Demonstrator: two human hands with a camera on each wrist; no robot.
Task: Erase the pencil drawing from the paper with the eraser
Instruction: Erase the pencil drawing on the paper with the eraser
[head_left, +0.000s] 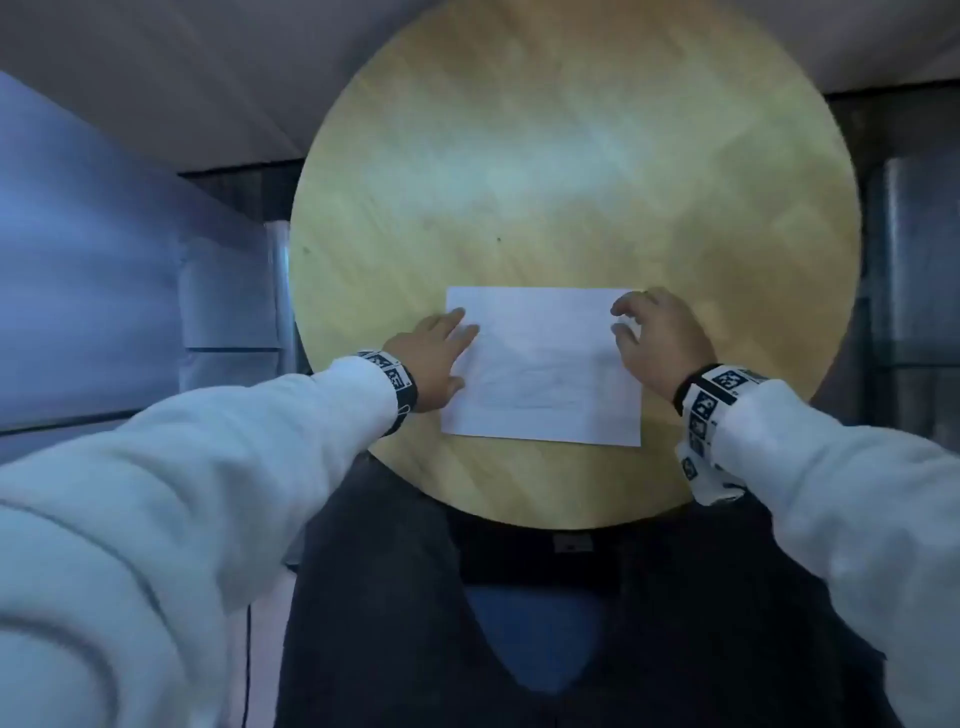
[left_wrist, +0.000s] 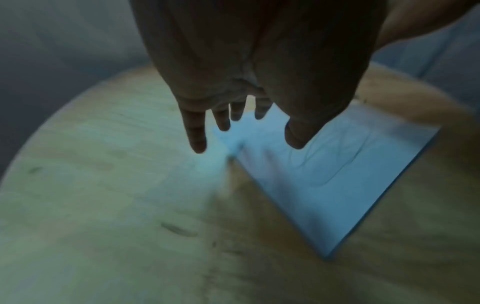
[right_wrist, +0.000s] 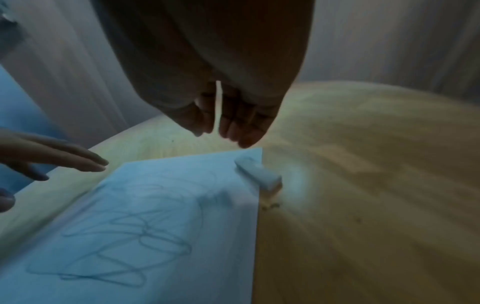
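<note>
Since it is a small whitish block lying on its side, the eraser (right_wrist: 258, 173) is judged light, slightly springy and grippy rather than slick. It is best pinched across its narrow width near the middle, so that one short end is left free to rub. In the right wrist view it sits right of centre, straddling the right edge of the paper (right_wrist: 161, 216) near that sheet's far corner, partly on the sheet and partly on the round wooden worktop (right_wrist: 376, 195). Its long axis runs diagonally there, from upper left to lower right, with the nearer end pointing off the sheet onto the wood. In the head view it is hidden under the fingers.

The right hand (head_left: 657, 340) hovers directly above it with fingers hanging loosely curled and nothing held. The left hand (head_left: 434, 356) is spread flat with straight fingers at the sheet's left edge; whether it presses down cannot be told.

The paper is judged thin, limp and easily creased or dragged, so it needs pinning while rubbed. The looping pencil drawing (right_wrist: 124, 246) fills the lower left of the right wrist view, apparently untouched.
</note>
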